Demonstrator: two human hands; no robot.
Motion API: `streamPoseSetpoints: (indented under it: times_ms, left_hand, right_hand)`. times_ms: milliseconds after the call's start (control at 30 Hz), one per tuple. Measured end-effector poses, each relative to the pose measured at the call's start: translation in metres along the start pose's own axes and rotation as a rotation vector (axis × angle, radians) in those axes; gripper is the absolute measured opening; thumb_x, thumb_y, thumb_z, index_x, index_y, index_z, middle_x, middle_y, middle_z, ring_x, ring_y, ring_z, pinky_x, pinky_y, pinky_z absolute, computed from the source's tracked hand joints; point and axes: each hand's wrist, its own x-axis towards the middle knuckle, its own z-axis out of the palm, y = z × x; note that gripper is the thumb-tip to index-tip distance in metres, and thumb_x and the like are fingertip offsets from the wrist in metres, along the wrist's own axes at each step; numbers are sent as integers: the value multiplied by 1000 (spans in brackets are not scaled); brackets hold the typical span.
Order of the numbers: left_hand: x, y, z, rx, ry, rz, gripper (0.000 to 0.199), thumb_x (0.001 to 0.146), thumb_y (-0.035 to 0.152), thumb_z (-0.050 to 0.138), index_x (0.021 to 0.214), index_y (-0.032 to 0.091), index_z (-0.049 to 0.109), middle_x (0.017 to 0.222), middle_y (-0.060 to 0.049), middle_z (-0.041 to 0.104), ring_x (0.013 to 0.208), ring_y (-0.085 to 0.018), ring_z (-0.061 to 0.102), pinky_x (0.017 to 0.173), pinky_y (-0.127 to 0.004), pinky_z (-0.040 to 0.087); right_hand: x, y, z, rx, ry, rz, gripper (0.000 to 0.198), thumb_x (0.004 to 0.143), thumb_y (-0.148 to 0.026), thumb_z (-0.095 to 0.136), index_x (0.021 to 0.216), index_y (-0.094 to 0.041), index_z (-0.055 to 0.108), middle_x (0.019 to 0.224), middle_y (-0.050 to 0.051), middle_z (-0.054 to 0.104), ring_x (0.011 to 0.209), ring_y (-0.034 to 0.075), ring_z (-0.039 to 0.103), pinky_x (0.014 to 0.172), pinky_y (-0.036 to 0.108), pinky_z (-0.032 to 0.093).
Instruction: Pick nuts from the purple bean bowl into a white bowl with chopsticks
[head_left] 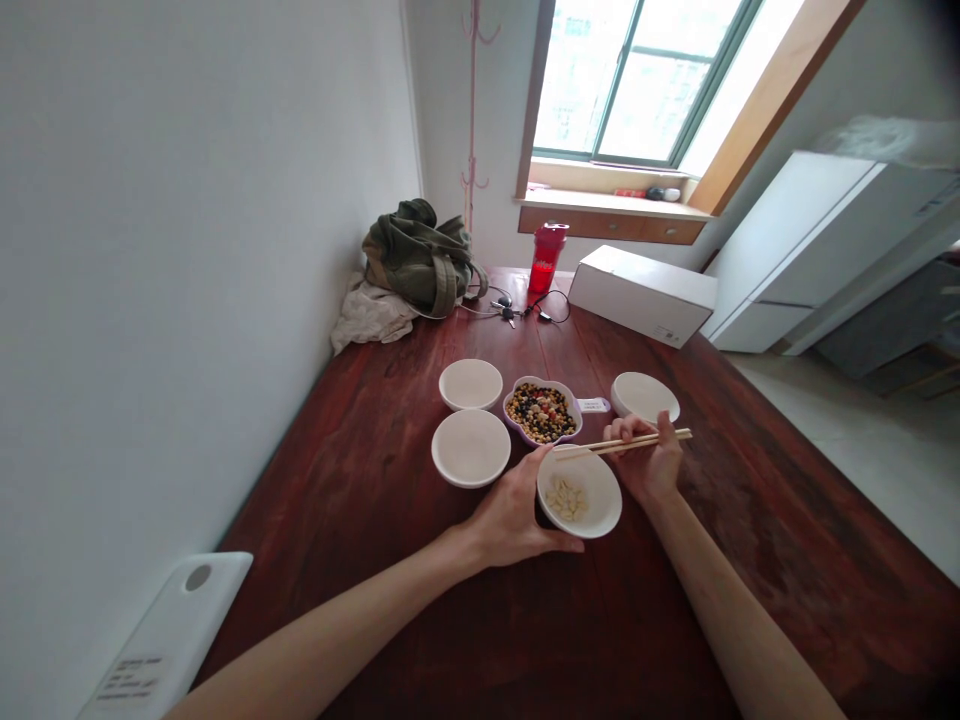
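My left hand (510,515) is wrapped round the left side of a white bowl (604,505), thumb along its near edge. Pale, flat seeds (566,498) lie in the bottom of that bowl. A pair of wooden chopsticks (622,444) is in my right hand (651,462), their tips over the bowl's far rim. Just beyond stands a purple-rimmed, flower-shaped dish (517,432) with a handle, filled with mixed beans (540,410) in black, yellow and red. Two white bowls, one nearer (471,448) and one farther (470,384), stand to its left. Another white bowl (645,396) is behind my right hand.
On the dark red wooden table (360,520), a green bag (420,255) and white cloth (373,312) lie at the back left. Keys (508,314), cables, a red bottle (547,258) and a white box (643,295) are at the back. A white board-like object (169,630) lies at the left edge.
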Motion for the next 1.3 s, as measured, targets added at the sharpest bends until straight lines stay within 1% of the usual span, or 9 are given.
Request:
streamPoseSetpoints:
  times_ms: [133, 233, 333, 433, 567, 700, 933, 1167, 1300]
  left_hand:
    - [0, 1, 0, -1, 1, -9, 127, 57, 48, 98, 159, 23, 26, 153, -16, 49, 142, -37, 47, 123, -53, 35]
    - [-1, 0, 0, 5, 13, -11, 126, 56, 49, 98, 158, 22, 30, 153, -16, 49, 142, -38, 47, 122, -53, 35]
    - [-1, -1, 1, -4, 16, -16, 125, 56, 50, 98, 157, 21, 31, 152, -17, 49, 141, -39, 47, 122, -54, 35]
    - [-2, -2, 2, -4, 22, -20, 127, 56, 51, 98, 158, 22, 29, 153, -17, 48, 142, -39, 47, 122, -56, 34]
    - [-2, -2, 2, 16, 25, -21, 127, 55, 50, 98, 157, 21, 30, 154, -18, 47, 143, -39, 45, 123, -55, 33]
    - [-2, -2, 2, 13, 17, -20, 127, 55, 49, 98, 158, 20, 29, 154, -18, 47, 143, -39, 46, 123, -55, 34]
    - [-2, -3, 1, 23, 22, 1, 124, 57, 53, 97, 157, 21, 30, 154, -17, 47, 142, -38, 46, 123, -54, 34]
    - [-1, -3, 1, 41, 15, 20, 123, 58, 53, 96, 156, 21, 29, 155, -16, 47, 143, -36, 46, 123, -51, 35]
    - [-2, -4, 2, 26, 18, 20, 123, 58, 55, 96, 156, 21, 29, 155, -16, 46, 143, -36, 46, 123, -53, 34]
  right_hand:
    - [2, 1, 0, 17, 11, -25, 64, 93, -72, 49, 58, -21, 64, 57, 2, 48, 55, 15, 51, 47, 27, 44]
    - [4, 5, 0, 10, 46, -37, 60, 90, -72, 55, 65, -20, 69, 64, 3, 57, 57, 14, 56, 48, 26, 46]
    - [3, 13, 2, -74, 60, -16, 55, 90, -71, 57, 75, -21, 73, 71, 3, 67, 57, 14, 59, 49, 25, 48]
    - [1, 20, 5, -203, 68, -2, 54, 91, -72, 54, 81, -23, 73, 73, 3, 71, 57, 16, 62, 49, 27, 49]
    - [1, 26, 3, -365, 59, -11, 59, 94, -75, 45, 83, -24, 73, 74, 4, 73, 63, 20, 66, 53, 30, 49]
    - [4, 29, -3, -497, 53, -56, 62, 97, -73, 37, 85, -24, 73, 76, 4, 72, 63, 19, 64, 59, 31, 50]
    - [1, 25, 4, -694, 37, -155, 61, 98, -71, 37, 83, -24, 72, 74, 4, 72, 66, 20, 65, 62, 32, 51]
    - [2, 26, 0, -748, -7, -155, 58, 99, -69, 38, 86, -24, 72, 79, 5, 73, 74, 22, 69, 70, 33, 54]
    - [3, 26, 1, -762, -16, -160, 56, 98, -70, 41, 86, -25, 73, 79, 5, 73, 74, 23, 69, 70, 33, 56]
